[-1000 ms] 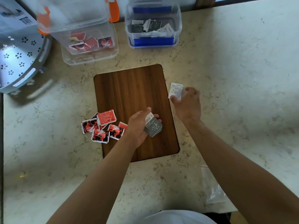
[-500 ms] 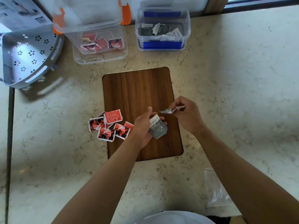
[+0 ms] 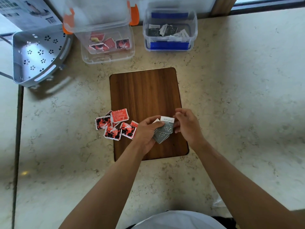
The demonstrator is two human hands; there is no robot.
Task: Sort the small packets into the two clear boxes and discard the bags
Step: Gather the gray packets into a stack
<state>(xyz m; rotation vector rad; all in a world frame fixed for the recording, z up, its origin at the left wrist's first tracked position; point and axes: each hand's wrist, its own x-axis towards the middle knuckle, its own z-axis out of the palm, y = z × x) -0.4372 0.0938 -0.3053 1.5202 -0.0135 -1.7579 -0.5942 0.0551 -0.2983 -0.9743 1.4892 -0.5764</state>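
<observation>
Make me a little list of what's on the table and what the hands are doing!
surface: marble counter with wooden board
left hand: holding stack of grey packets
right hand: touching that stack's right edge
loose: red packets, at the board's left edge
orange-clip box: red packets inside
blue-clip box: grey and white packets inside
far left: grey perforated basket

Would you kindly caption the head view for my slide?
Both hands, left hand and right hand, gather grey packets over the wooden board.
</observation>
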